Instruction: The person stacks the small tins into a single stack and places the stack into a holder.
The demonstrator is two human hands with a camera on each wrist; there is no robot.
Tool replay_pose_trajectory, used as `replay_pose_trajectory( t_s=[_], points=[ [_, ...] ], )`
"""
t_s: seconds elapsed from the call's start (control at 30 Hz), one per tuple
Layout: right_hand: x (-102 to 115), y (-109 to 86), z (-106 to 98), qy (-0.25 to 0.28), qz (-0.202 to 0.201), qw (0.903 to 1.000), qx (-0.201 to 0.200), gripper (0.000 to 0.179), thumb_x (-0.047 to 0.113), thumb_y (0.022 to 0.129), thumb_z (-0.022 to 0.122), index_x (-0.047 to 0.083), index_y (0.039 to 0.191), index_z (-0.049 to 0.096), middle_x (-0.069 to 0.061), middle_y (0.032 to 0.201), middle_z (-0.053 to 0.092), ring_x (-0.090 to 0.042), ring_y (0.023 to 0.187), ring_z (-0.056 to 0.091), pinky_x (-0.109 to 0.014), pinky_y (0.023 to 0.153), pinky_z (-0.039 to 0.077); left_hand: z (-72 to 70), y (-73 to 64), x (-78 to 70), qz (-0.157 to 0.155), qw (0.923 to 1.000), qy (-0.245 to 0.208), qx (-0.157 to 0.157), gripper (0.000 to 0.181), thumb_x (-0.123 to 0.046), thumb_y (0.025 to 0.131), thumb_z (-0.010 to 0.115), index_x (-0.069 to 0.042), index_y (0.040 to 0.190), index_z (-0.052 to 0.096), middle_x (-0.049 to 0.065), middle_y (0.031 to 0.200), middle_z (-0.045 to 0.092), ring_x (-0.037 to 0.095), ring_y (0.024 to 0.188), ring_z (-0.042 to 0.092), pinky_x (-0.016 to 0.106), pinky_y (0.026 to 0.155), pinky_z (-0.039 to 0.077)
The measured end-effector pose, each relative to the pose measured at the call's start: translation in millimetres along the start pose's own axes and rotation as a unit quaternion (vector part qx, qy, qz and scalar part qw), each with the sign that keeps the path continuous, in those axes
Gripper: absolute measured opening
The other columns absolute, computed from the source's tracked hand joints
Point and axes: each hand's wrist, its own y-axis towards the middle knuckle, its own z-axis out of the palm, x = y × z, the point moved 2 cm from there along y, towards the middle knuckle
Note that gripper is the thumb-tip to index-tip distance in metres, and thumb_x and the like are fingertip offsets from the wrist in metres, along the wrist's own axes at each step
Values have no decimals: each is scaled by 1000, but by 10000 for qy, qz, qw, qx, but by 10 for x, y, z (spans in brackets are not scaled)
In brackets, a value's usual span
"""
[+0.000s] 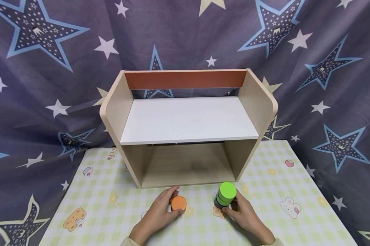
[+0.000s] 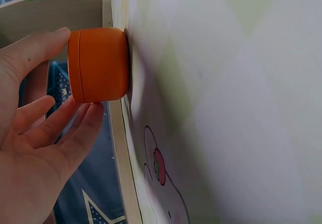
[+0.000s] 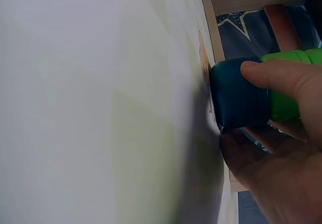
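Starry curtain (image 1: 16,130) fills left edge of frame and runs across top. Checked tablecloth (image 1: 99,194) spreads along bottom. Left hand (image 1: 158,211), bottom centre-left, parted just to jar's width, thumb and fingertips on opposite sides of orange jar (image 1: 178,203), which stands upright on cloth at lower centre. Shelf (image 1: 188,119) fills middle of frame, behind jars. Lower right of centre: green jar (image 1: 227,192) stacked on blue jar (image 3: 239,93), blue on cloth. Right hand (image 1: 245,214), just right, grips blue jar, thumb and fingers at jar's width.
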Motion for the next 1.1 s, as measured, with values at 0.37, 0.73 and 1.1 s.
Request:
replay_pose_trajectory(
  t_s=[0.37, 0.73, 1.1],
  points=[
    [-14, -4, 1, 36, -52, 9999, 91, 56, 14, 86, 81, 18, 133, 53, 4, 114, 63, -19, 107, 62, -37, 85, 54, 22, -30, 13, 2, 9998, 182, 45, 84, -18, 81, 86, -14, 152, 40, 8, 129, 61, 19, 118, 57, 44, 99, 50],
    [-16, -5, 6, 5, 2, 10000, 33, 57, 12, 84, 83, 19, 132, 54, 4, 117, 63, -18, 111, 61, -40, 92, 52, 22, -51, 15, -61, 9995, 297, 112, 86, -18, 80, 87, -10, 151, 39, 4, 128, 59, 19, 117, 56, 48, 99, 49],
    [-21, 2, 4, 42, 23, 10000, 62, 54, 12, 85, 82, 20, 130, 54, 4, 114, 63, -15, 105, 60, -36, 85, 53, 14, -35, 33, -73, 9998, -39, 193, 87, -11, 81, 86, -6, 152, 37, 10, 131, 58, 22, 116, 58, 35, 93, 54]
  ],
)
